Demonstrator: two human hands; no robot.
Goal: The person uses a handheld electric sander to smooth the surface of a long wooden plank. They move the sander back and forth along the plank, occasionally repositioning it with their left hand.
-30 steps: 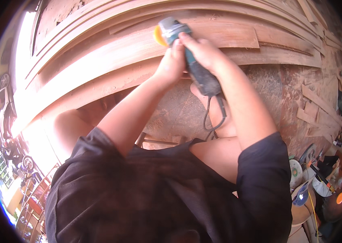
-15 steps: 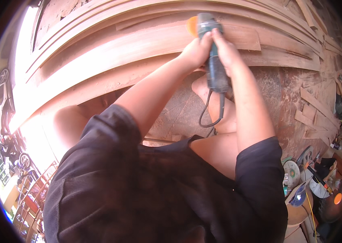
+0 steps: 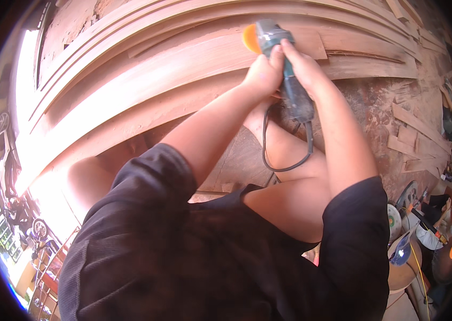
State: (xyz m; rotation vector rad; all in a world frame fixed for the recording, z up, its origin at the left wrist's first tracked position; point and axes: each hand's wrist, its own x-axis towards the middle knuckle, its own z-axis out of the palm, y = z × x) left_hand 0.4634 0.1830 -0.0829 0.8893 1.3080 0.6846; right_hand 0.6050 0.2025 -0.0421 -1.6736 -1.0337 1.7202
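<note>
Both my hands grip an angle grinder (image 3: 296, 99) with a dark green and black body. My left hand (image 3: 265, 72) wraps round its neck from the left. My right hand (image 3: 302, 64) closes on it from the right, fingers near the head. An orange disc (image 3: 250, 39) at the head's left side stands on edge over a long, pale wooden board (image 3: 194, 59); I cannot tell if it touches the wood. A black power cord (image 3: 290, 168) loops from the grinder's rear end, over my bare leg (image 3: 290, 144).
Several long planks (image 3: 129, 29) lie beyond the board. Wood offcuts (image 3: 418, 134) are scattered on the dusty floor at right. Lower right are a round disc (image 3: 393, 222), an orange-and-black handled tool (image 3: 426, 224) and a yellow cord (image 3: 418, 267). Motorbikes (image 3: 4, 155) stand at far left.
The grinder has tilted, its rear end swinging right and its disc shifting slightly left and turning more into view. Both hands moved with it. The cord's loop has widened.
</note>
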